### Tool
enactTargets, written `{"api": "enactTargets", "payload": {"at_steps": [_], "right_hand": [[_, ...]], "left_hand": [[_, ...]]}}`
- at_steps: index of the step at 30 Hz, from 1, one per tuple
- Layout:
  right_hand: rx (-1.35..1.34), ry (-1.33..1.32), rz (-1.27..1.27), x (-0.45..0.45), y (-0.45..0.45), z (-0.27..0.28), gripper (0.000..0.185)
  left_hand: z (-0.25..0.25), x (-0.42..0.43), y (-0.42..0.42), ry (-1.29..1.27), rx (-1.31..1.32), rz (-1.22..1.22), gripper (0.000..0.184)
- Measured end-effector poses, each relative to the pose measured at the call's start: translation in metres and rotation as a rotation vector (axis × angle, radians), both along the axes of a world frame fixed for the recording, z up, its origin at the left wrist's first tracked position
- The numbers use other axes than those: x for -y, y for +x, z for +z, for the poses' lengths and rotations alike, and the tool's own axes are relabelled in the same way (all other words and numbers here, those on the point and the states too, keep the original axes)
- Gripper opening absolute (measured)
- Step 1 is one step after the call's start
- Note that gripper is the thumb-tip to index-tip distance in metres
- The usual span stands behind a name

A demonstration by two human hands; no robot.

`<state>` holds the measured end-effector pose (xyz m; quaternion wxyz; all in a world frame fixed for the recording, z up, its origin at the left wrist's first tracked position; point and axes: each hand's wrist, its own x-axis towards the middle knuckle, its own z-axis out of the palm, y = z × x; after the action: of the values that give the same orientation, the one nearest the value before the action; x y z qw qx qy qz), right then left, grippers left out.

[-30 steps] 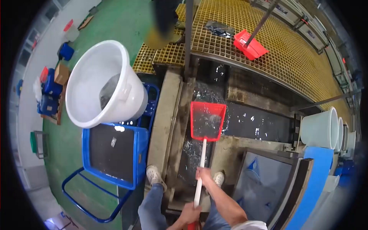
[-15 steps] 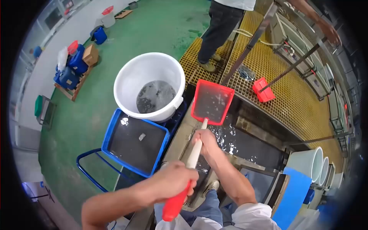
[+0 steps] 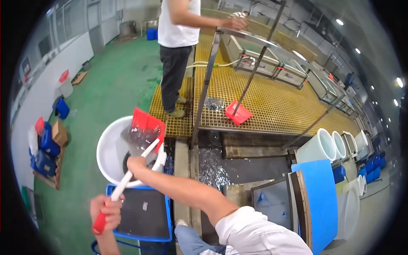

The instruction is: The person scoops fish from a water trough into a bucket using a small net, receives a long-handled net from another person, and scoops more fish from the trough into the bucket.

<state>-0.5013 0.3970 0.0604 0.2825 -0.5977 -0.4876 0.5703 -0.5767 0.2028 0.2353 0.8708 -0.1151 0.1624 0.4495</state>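
Observation:
My left hand [image 3: 107, 211] is closed round the red grip end of a shovel with a white shaft. My right hand [image 3: 137, 165] holds the same shaft nearer the blade. The shovel's red blade [image 3: 148, 124] is tipped on its side above a large white tub [image 3: 103, 146], and greyish, blurred liquid comes off it into the tub. Below the tub lies a blue-rimmed tray [image 3: 170, 216] with a dark surface and a small pale piece [image 3: 145, 206] on it. Right of the tub, a trough of dark water [image 3: 208, 163] shows ripples and splashes.
A person [image 3: 176, 63] stands on yellow grating [image 3: 272, 97], one hand by a metal rail [image 3: 246, 37]. Another red shovel [image 3: 239, 114] rests on the grating. A blue board [image 3: 316, 199] and white barrels [image 3: 316, 146] are at right. Blue jugs [image 3: 44, 161] stand on a pallet at left.
The shovel has swung left from above the trough to above the white tub, and its blade has tipped over. Both hands moved left with it; the view has shifted right and up.

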Motion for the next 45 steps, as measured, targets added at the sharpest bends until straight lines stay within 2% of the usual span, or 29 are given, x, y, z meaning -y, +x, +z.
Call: {"api": "enactTargets", "payload": {"at_steps": [2,4,5,6,8,10,12,14,15,16,18,21,22,24,26,28,30,32,33,34,36,38,40,42,43,44,45], "right_hand": [[-0.003,-0.063,-0.169,0.022,0.006,0.042,0.026],[-0.009,-0.088,0.027,0.029,0.02,0.063,0.025],[0.012,-0.057,0.039,0.037,0.027,0.073,0.03],[0.067,0.004,0.099,0.041,0.031,0.071,0.04],[0.216,0.121,0.085,0.051,0.039,0.062,0.044],[0.23,0.115,0.145,0.06,0.064,0.069,0.037],[0.305,0.133,0.121,0.064,0.086,0.054,0.033],[0.253,0.184,0.064,0.068,0.116,0.026,0.033],[0.215,0.261,0.003,0.071,0.13,-0.003,0.031],[0.175,0.356,-0.056,0.068,0.141,-0.031,0.03],[-0.149,-0.006,-0.033,0.077,0.183,-0.009,0.024],[-0.241,-0.257,-0.272,0.088,0.225,-0.027,0.014],[-0.264,-0.295,-0.355,0.094,0.248,-0.016,0.011],[-0.347,-0.308,-0.435,0.099,0.289,-0.041,0.008],[-0.473,-0.412,-0.551,0.112,0.332,-0.046,0.006],[-0.379,-0.433,-0.614,0.13,0.37,-0.055,0.008],[-0.323,-0.391,-0.664,0.152,0.404,-0.046,0.015],[-0.188,-0.353,-0.564,0.165,0.441,-0.032,0.021],[-0.205,-0.342,-0.604,0.169,0.457,-0.022,0.021],[-0.264,-0.334,-0.628,0.168,0.472,-0.035,0.021],[0.011,-0.117,-0.545,0.164,0.506,-0.058,0.031],[0.212,0.109,-0.572,0.164,0.531,-0.029,0.047],[0.307,0.295,-0.349,0.168,0.556,0.007,0.062],[0.512,0.456,-0.104,0.17,0.572,0.048,0.071],[0.646,0.591,-0.083,0.17,0.573,0.069,0.076],[0.647,0.625,-0.055,0.159,0.581,0.067,0.073],[0.679,0.646,-0.095,0.146,0.586,0.067,0.066]], "left_hand": [[-0.027,0.026,0.007,0.035,0.192,0.105,0.043],[-0.061,0.051,0.018,-0.026,0.373,0.325,0.045],[-0.084,0.064,0.028,0.049,0.449,0.344,0.045],[-0.098,0.071,0.04,0.122,0.52,0.361,0.045],[-0.092,0.076,0.09,0.169,0.638,0.393,0.033],[-0.086,0.085,0.132,0.081,0.702,0.554,0.033],[-0.128,0.085,0.157,0.351,0.737,0.517,0.04],[-0.137,0.093,0.171,0.194,0.597,0.466,0.033],[-0.137,0.096,0.169,0.167,0.521,0.355,0.029],[-0.109,0.096,0.17,-0.057,0.293,0.289,0.025],[-0.12,0.101,0.173,-0.18,-0.074,0.106,0.018],[-0.073,0.082,0.202,-0.092,-0.499,-0.146,0.016],[-0.073,0.08,0.217,-0.115,-0.585,-0.204,0.013],[-0.079,0.077,0.254,-0.066,-0.78,-0.182,0.011],[-0.112,0.068,0.29,-0.007,-0.723,-0.262,0.012],[-0.131,0.054,0.332,0.095,-0.842,-0.6,0.014],[-0.148,0.053,0.372,0.118,-0.867,-0.624,0.015],[-0.151,0.051,0.408,0.179,-0.93,-0.645,0.014],[-0.159,0.05,0.424,0.223,-0.993,-0.669,0.016],[-0.152,0.046,0.437,0.238,-0.992,-0.68,0.016],[-0.127,0.028,0.467,0.291,-1.099,-0.694,0.017],[-0.095,0.006,0.482,0.367,-1.145,-0.729,0.017],[-0.091,-0.016,0.491,0.456,-1.14,-0.691,0.015],[-0.079,-0.036,0.501,0.529,-1.138,-0.716,0.014],[-0.073,-0.042,0.506,0.603,-1.146,-0.712,0.014],[-0.065,-0.052,0.517,0.688,-1.148,-0.696,0.014],[-0.058,-0.057,0.528,0.662,-1.132,-0.692,0.009]]}}
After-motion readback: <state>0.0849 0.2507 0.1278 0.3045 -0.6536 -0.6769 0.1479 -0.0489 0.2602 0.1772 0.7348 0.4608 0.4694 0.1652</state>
